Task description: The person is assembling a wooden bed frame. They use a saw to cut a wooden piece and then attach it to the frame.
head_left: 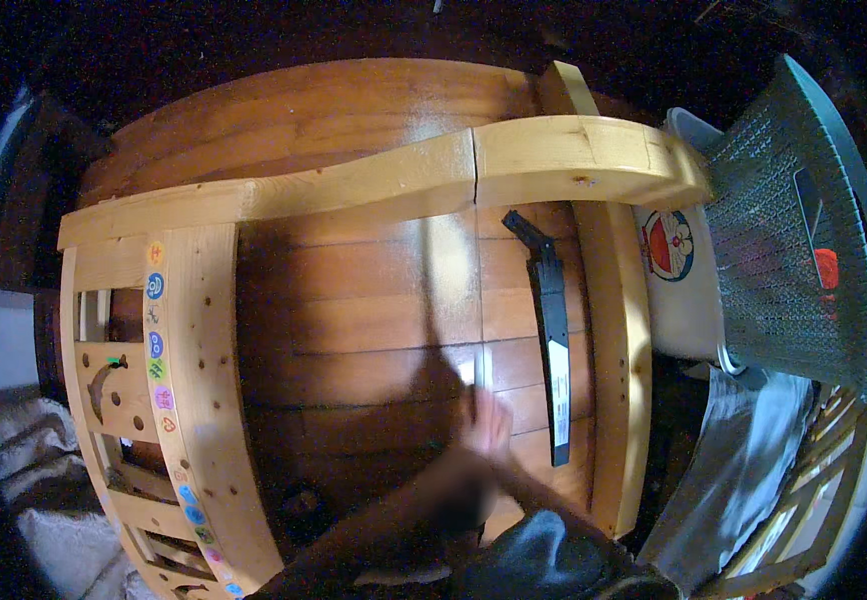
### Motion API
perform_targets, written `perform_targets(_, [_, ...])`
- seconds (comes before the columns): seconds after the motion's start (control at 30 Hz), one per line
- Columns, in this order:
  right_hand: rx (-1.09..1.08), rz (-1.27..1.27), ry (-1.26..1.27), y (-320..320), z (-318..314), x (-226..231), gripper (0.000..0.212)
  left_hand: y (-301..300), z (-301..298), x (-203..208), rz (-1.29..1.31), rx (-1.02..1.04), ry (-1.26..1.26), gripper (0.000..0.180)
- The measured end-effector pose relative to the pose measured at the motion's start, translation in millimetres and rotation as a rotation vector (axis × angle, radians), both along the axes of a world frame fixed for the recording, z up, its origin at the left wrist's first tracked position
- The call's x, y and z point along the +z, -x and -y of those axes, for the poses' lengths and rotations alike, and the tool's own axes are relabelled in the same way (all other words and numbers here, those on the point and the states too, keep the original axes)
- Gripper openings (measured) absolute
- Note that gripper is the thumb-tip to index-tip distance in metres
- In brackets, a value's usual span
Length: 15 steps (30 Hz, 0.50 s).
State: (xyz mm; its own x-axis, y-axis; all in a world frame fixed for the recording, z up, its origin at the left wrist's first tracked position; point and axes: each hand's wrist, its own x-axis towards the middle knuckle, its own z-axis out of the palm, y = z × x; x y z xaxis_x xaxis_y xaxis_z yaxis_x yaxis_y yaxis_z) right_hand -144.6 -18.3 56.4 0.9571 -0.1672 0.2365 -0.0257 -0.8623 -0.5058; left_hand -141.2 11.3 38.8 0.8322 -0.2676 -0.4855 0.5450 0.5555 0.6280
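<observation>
Floorboards point(354, 310) bear a black bar point(551, 310) with a printed white label point(560, 395) near blurred hands point(487, 425), grip impossible to tell.

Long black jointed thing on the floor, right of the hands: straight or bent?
Bent: the far end of the black jointed thing angles left from the rest of it, which lies on the wooden floor.

The hands point(489, 425) were bare and blurred, the forearms point(379, 525) bare too. Dark clothing point(499, 570) showed below, bearing a pale bluish, curved patch point(551, 528).
</observation>
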Motion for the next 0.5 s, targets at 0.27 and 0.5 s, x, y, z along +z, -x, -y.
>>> perform_targets(0.27, [-0.229,0.024,-0.945,-152,36,-31,0.033,-184,23,-2,0.245,-0.108,-0.333,0.044])
perform_targets(0.5, [-0.200,-0.134,-0.675,6,11,-30,0.037,6,3,-38,0.013,-0.096,-0.138,0.038])
